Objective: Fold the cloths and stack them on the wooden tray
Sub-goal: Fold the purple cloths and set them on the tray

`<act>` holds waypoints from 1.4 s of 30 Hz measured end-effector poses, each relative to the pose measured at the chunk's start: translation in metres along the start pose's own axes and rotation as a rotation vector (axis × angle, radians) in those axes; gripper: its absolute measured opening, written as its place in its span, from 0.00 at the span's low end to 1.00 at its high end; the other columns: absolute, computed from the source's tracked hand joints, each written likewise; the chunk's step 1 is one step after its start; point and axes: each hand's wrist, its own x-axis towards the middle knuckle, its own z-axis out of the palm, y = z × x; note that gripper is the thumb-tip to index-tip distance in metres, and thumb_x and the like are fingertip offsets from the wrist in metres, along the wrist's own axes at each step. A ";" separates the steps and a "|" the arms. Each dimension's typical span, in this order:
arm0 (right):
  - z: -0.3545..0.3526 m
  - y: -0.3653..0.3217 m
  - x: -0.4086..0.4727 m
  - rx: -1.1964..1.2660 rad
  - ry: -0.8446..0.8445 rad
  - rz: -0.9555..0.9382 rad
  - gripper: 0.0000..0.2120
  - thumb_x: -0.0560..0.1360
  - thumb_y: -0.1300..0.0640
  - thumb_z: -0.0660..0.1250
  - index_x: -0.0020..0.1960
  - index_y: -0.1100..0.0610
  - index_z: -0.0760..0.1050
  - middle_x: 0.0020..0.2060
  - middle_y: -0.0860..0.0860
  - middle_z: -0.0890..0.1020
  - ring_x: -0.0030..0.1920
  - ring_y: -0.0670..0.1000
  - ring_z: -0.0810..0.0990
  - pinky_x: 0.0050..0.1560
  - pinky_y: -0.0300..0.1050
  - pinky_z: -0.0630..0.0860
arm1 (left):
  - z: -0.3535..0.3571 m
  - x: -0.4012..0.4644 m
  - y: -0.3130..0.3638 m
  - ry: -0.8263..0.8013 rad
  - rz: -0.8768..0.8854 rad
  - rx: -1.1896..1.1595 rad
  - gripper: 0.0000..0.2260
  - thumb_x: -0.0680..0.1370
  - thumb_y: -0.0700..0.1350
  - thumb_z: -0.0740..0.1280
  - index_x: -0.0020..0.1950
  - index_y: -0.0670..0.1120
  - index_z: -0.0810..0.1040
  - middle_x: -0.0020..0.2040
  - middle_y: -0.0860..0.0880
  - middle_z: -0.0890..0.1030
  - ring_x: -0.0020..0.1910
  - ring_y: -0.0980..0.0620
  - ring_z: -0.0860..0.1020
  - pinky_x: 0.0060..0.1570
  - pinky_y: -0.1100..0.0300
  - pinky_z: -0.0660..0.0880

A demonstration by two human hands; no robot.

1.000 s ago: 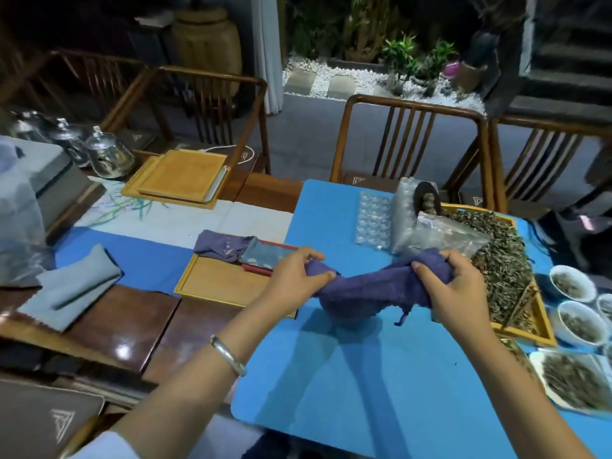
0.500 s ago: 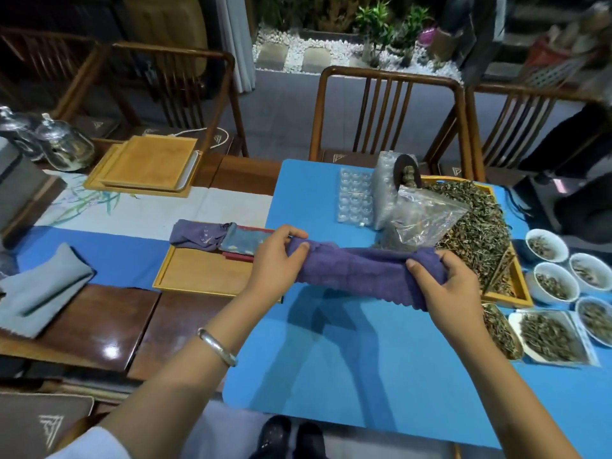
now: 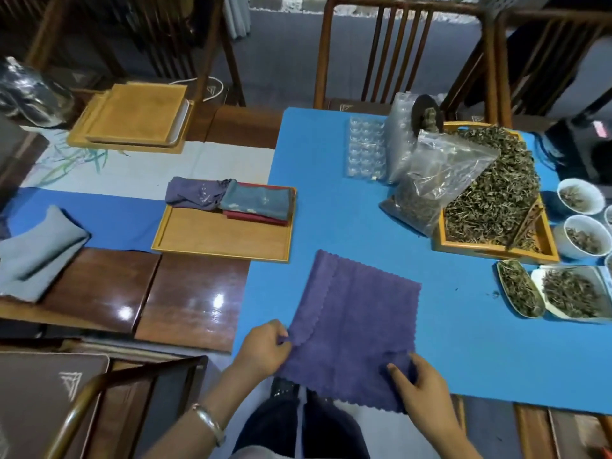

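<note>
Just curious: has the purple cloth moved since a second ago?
Yes. The purple cloth was held bunched in the air near the wooden tray; now it lies spread on the blue mat, nearer the person.

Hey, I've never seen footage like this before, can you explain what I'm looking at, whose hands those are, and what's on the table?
There is no machine here. A person wears a camera on the head, looking forward and down, so you see their own two bare hands. The left hand and right hand each pinch a near corner of a purple cloth spread on a blue mat, its near edge hanging off the table. Left of it, a wooden tray holds folded cloths. A grey cloth lies far left. At the right sit a tray of dried leaves and small white bowls.
</note>
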 end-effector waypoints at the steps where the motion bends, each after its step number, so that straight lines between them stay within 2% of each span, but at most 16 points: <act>1: 0.003 0.006 -0.002 0.037 -0.001 0.043 0.02 0.73 0.61 0.71 0.43 0.58 0.78 0.35 0.54 0.82 0.38 0.57 0.80 0.40 0.51 0.76 | 0.003 -0.002 -0.004 0.028 -0.011 -0.069 0.08 0.74 0.41 0.66 0.39 0.53 0.70 0.42 0.48 0.81 0.47 0.46 0.80 0.42 0.61 0.69; 4: 0.008 0.015 -0.005 0.145 0.001 0.154 0.02 0.75 0.62 0.69 0.44 0.59 0.76 0.37 0.57 0.82 0.37 0.56 0.81 0.37 0.53 0.80 | 0.009 -0.004 -0.010 0.043 -0.047 -0.321 0.07 0.76 0.39 0.66 0.42 0.51 0.73 0.38 0.49 0.79 0.39 0.49 0.76 0.40 0.59 0.69; 8: 0.004 0.015 0.004 0.273 0.073 0.213 0.03 0.75 0.61 0.69 0.46 0.59 0.75 0.35 0.55 0.83 0.31 0.49 0.79 0.23 0.34 0.72 | 0.009 0.001 -0.006 -0.034 -0.093 -0.541 0.09 0.72 0.41 0.73 0.47 0.50 0.75 0.40 0.42 0.82 0.35 0.50 0.77 0.37 0.60 0.73; 11: -0.002 0.008 0.017 0.372 0.094 0.231 0.04 0.75 0.61 0.69 0.46 0.57 0.73 0.37 0.57 0.83 0.33 0.52 0.79 0.27 0.38 0.73 | 0.001 0.015 -0.001 -0.098 -0.022 -0.057 0.14 0.68 0.45 0.73 0.49 0.51 0.71 0.40 0.46 0.83 0.35 0.48 0.78 0.31 0.62 0.72; 13: -0.006 0.005 0.025 0.406 0.083 0.209 0.05 0.75 0.61 0.68 0.48 0.56 0.73 0.38 0.59 0.83 0.35 0.56 0.80 0.31 0.44 0.75 | -0.005 0.026 0.008 -0.075 0.046 0.304 0.08 0.71 0.46 0.68 0.46 0.50 0.71 0.46 0.45 0.82 0.44 0.44 0.79 0.38 0.59 0.73; 14: -0.009 0.004 0.028 0.405 0.077 0.190 0.05 0.75 0.60 0.68 0.49 0.56 0.73 0.38 0.59 0.83 0.36 0.57 0.80 0.33 0.47 0.75 | -0.008 0.030 0.014 -0.052 0.064 0.399 0.05 0.73 0.48 0.65 0.45 0.47 0.72 0.49 0.42 0.82 0.49 0.41 0.79 0.42 0.56 0.73; 16: -0.013 0.004 0.032 0.381 0.076 0.159 0.04 0.75 0.59 0.68 0.49 0.54 0.74 0.35 0.57 0.82 0.34 0.55 0.79 0.34 0.47 0.73 | -0.013 0.038 0.023 -0.006 0.077 0.462 0.12 0.77 0.51 0.63 0.38 0.44 0.70 0.48 0.38 0.81 0.50 0.38 0.78 0.44 0.53 0.73; 20: -0.021 0.007 0.036 0.401 0.103 0.126 0.03 0.76 0.58 0.68 0.48 0.52 0.75 0.27 0.54 0.76 0.26 0.48 0.70 0.26 0.40 0.66 | -0.032 0.047 0.026 0.159 0.077 0.178 0.20 0.79 0.50 0.63 0.29 0.44 0.66 0.30 0.42 0.74 0.37 0.39 0.75 0.36 0.51 0.69; 23: -0.026 0.008 0.033 0.443 0.113 0.086 0.06 0.76 0.58 0.67 0.48 0.47 0.75 0.28 0.57 0.70 0.27 0.51 0.65 0.28 0.42 0.62 | -0.040 0.041 0.024 0.196 -0.003 -0.202 0.21 0.79 0.49 0.63 0.28 0.43 0.66 0.25 0.43 0.67 0.26 0.48 0.69 0.29 0.54 0.72; 25: -0.027 0.007 0.029 0.463 0.108 0.066 0.08 0.77 0.57 0.66 0.49 0.44 0.75 0.28 0.58 0.69 0.29 0.51 0.64 0.28 0.42 0.61 | -0.040 0.037 0.022 0.143 -0.049 -0.401 0.21 0.79 0.50 0.63 0.31 0.39 0.69 0.27 0.42 0.67 0.25 0.50 0.68 0.27 0.59 0.69; 28: -0.026 0.008 0.028 0.530 0.110 0.099 0.11 0.79 0.60 0.61 0.49 0.46 0.77 0.31 0.59 0.75 0.31 0.50 0.67 0.28 0.39 0.64 | -0.036 0.033 0.020 0.026 -0.150 -0.660 0.22 0.80 0.49 0.62 0.42 0.29 0.75 0.34 0.37 0.74 0.32 0.46 0.71 0.32 0.58 0.68; 32: -0.024 0.015 0.036 0.745 0.118 0.237 0.17 0.70 0.65 0.54 0.38 0.56 0.81 0.34 0.60 0.76 0.35 0.56 0.68 0.31 0.42 0.64 | -0.035 0.035 0.029 -0.014 -0.207 -0.955 0.09 0.79 0.42 0.64 0.51 0.37 0.79 0.42 0.39 0.82 0.36 0.47 0.78 0.28 0.63 0.76; 34: -0.025 0.018 0.042 0.734 0.087 0.213 0.19 0.68 0.67 0.53 0.38 0.57 0.83 0.35 0.62 0.78 0.36 0.58 0.74 0.34 0.43 0.72 | -0.033 0.045 0.031 0.042 -0.201 -0.905 0.06 0.78 0.38 0.63 0.54 0.44 0.76 0.41 0.42 0.81 0.34 0.49 0.78 0.25 0.63 0.77; 36: -0.028 0.022 0.050 0.684 0.012 0.146 0.23 0.72 0.74 0.53 0.43 0.56 0.84 0.40 0.57 0.85 0.40 0.54 0.83 0.39 0.38 0.79 | -0.031 0.059 0.033 0.009 -0.175 -0.815 0.10 0.79 0.37 0.59 0.53 0.47 0.78 0.35 0.44 0.80 0.28 0.51 0.75 0.26 0.64 0.76; 39: -0.033 0.025 0.067 0.672 -0.110 0.112 0.18 0.74 0.76 0.58 0.52 0.59 0.80 0.44 0.54 0.86 0.43 0.49 0.84 0.44 0.35 0.80 | -0.028 0.078 0.039 -0.164 -0.137 -0.683 0.18 0.76 0.34 0.53 0.48 0.43 0.83 0.32 0.42 0.81 0.26 0.49 0.77 0.31 0.63 0.78; 42: -0.035 0.029 0.087 0.551 -0.076 0.129 0.13 0.71 0.74 0.67 0.49 0.60 0.80 0.38 0.57 0.84 0.39 0.50 0.80 0.42 0.36 0.78 | -0.025 0.094 0.040 -0.202 0.081 -0.352 0.20 0.74 0.30 0.54 0.43 0.47 0.83 0.30 0.43 0.77 0.26 0.49 0.74 0.28 0.64 0.73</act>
